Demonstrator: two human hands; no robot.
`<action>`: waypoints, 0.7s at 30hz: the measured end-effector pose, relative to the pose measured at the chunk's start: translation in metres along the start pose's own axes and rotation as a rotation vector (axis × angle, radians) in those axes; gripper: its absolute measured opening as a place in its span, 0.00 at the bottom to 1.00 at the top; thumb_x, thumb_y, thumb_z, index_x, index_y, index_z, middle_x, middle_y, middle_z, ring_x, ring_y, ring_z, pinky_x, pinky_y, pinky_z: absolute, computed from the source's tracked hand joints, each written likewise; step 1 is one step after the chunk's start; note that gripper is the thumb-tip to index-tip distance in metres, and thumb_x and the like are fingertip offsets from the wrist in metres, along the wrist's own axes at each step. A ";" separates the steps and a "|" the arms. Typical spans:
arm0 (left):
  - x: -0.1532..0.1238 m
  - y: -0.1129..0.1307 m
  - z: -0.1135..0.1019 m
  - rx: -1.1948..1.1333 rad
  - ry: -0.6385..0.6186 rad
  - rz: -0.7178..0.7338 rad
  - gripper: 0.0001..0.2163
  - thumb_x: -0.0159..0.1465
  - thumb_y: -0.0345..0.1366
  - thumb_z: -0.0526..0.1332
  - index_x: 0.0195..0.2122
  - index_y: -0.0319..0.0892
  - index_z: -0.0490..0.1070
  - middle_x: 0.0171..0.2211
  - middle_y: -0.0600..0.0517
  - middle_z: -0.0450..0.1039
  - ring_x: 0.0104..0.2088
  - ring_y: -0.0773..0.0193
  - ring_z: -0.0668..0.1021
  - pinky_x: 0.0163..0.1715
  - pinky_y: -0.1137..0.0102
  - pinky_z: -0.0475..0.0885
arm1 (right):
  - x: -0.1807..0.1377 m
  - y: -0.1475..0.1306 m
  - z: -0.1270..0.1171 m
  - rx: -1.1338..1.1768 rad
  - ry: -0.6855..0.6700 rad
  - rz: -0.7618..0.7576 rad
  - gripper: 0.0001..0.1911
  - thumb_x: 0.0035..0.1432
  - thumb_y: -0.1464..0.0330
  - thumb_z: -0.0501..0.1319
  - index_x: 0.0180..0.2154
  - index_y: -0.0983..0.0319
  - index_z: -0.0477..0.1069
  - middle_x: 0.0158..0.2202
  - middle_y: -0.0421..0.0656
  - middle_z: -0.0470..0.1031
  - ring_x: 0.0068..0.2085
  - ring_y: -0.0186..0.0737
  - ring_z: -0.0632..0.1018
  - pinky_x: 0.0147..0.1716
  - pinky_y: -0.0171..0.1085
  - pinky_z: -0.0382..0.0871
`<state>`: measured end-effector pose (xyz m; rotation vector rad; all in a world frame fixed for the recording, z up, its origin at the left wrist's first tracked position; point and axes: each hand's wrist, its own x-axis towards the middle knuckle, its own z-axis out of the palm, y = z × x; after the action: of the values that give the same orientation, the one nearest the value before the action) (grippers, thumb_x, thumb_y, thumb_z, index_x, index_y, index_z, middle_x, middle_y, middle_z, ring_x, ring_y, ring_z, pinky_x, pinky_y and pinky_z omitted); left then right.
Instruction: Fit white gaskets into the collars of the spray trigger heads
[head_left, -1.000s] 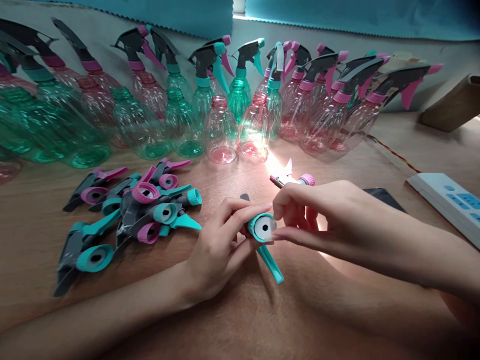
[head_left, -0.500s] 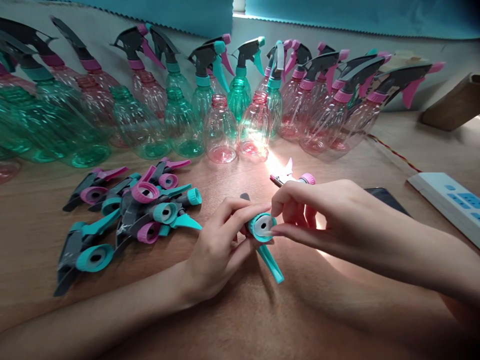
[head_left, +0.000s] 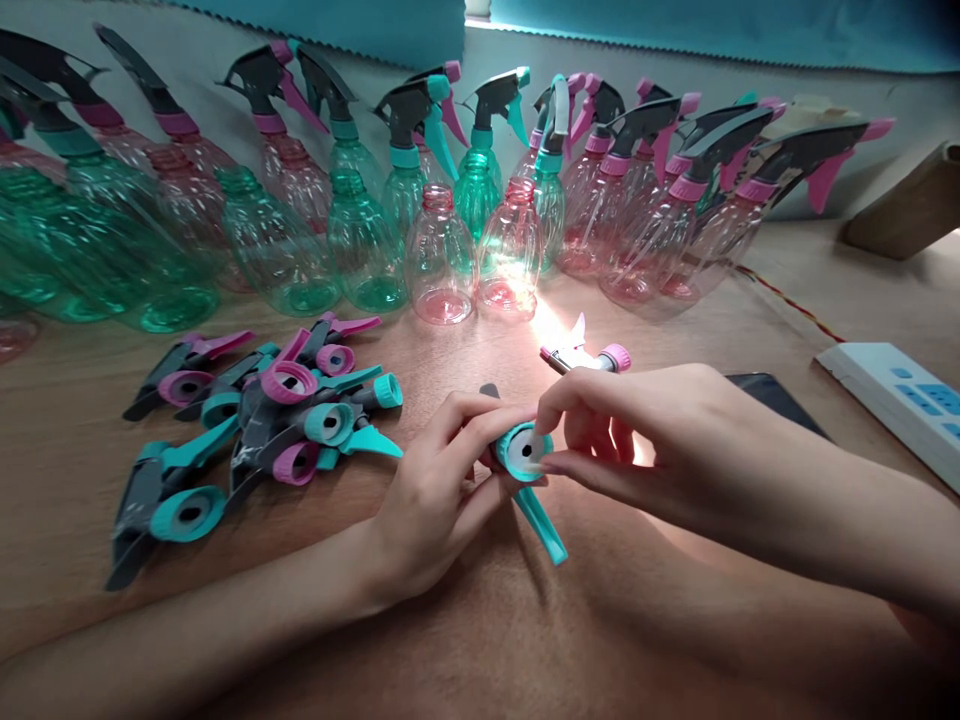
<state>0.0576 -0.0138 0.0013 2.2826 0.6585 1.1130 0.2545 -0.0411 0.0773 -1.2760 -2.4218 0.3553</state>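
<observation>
My left hand (head_left: 439, 495) is closed round a teal spray-trigger head (head_left: 529, 470), holding it with its round cap facing me and the teal lever pointing down. My right hand (head_left: 622, 425) pinches at the cap, thumb and forefinger pressing a white disc (head_left: 523, 451) with a dark centre hole into it. Just behind my right hand a pink-capped trigger head (head_left: 592, 357) lies on the wooden table (head_left: 487, 620) in a patch of bright light.
A pile of loose teal and pink trigger heads (head_left: 262, 420) lies at the left. Rows of green and pink bottles (head_left: 442, 250), many with sprayers fitted, line the back. A white power strip (head_left: 900, 400) and a dark phone (head_left: 772, 395) are at the right.
My right fingers have closed further over the cap, covering more of the white disc. The trigger head and my left hand have barely shifted.
</observation>
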 end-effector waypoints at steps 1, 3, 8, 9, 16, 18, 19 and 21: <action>0.000 0.000 0.000 0.008 -0.001 0.000 0.15 0.63 0.25 0.59 0.50 0.42 0.64 0.42 0.52 0.62 0.36 0.71 0.70 0.28 0.83 0.73 | 0.000 -0.001 0.000 -0.005 -0.001 -0.006 0.05 0.59 0.66 0.60 0.37 0.61 0.67 0.24 0.35 0.70 0.23 0.29 0.70 0.21 0.30 0.57; 0.000 0.000 0.000 0.020 0.000 0.001 0.15 0.63 0.25 0.59 0.50 0.42 0.64 0.42 0.52 0.62 0.36 0.71 0.71 0.29 0.83 0.72 | -0.001 -0.004 -0.001 -0.003 -0.007 -0.018 0.04 0.60 0.68 0.58 0.37 0.62 0.68 0.25 0.35 0.70 0.23 0.29 0.70 0.21 0.30 0.57; 0.002 0.001 -0.001 0.053 0.010 0.007 0.14 0.64 0.26 0.57 0.51 0.41 0.63 0.41 0.52 0.63 0.36 0.70 0.71 0.29 0.81 0.73 | -0.003 -0.009 0.000 -0.066 0.047 -0.040 0.06 0.61 0.71 0.56 0.38 0.63 0.71 0.26 0.38 0.73 0.24 0.32 0.72 0.21 0.31 0.60; 0.003 0.002 -0.001 0.062 0.014 0.007 0.14 0.64 0.26 0.57 0.51 0.42 0.63 0.41 0.51 0.63 0.36 0.69 0.72 0.29 0.80 0.73 | -0.004 -0.009 0.000 -0.082 0.060 -0.042 0.07 0.61 0.71 0.56 0.38 0.63 0.72 0.27 0.39 0.73 0.25 0.34 0.72 0.22 0.32 0.62; 0.002 0.002 -0.001 0.099 0.020 -0.016 0.13 0.65 0.29 0.56 0.51 0.42 0.64 0.41 0.50 0.64 0.38 0.67 0.73 0.30 0.77 0.74 | -0.007 -0.012 0.003 -0.096 0.071 -0.048 0.07 0.59 0.74 0.56 0.35 0.64 0.73 0.28 0.42 0.76 0.25 0.34 0.73 0.22 0.32 0.65; 0.002 0.002 -0.001 0.107 0.023 -0.013 0.13 0.65 0.29 0.56 0.51 0.42 0.64 0.41 0.50 0.64 0.39 0.67 0.73 0.31 0.77 0.74 | -0.005 -0.012 0.003 -0.096 0.084 -0.061 0.06 0.58 0.75 0.56 0.35 0.64 0.72 0.29 0.41 0.76 0.25 0.34 0.74 0.22 0.32 0.65; 0.002 0.002 -0.001 0.112 0.026 -0.009 0.13 0.66 0.29 0.56 0.51 0.42 0.64 0.41 0.50 0.64 0.39 0.67 0.73 0.31 0.77 0.74 | -0.005 -0.012 0.004 -0.096 0.091 -0.066 0.06 0.58 0.76 0.57 0.35 0.64 0.72 0.29 0.41 0.76 0.26 0.35 0.74 0.22 0.32 0.65; 0.003 0.002 -0.001 0.121 0.027 -0.012 0.13 0.66 0.29 0.56 0.51 0.42 0.64 0.40 0.51 0.64 0.38 0.67 0.73 0.31 0.76 0.74 | -0.004 -0.013 0.004 -0.096 0.093 -0.064 0.06 0.56 0.77 0.58 0.35 0.65 0.73 0.30 0.41 0.77 0.26 0.36 0.74 0.22 0.33 0.66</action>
<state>0.0588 -0.0134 0.0050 2.3657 0.7682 1.1277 0.2453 -0.0516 0.0780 -1.2225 -2.4202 0.1602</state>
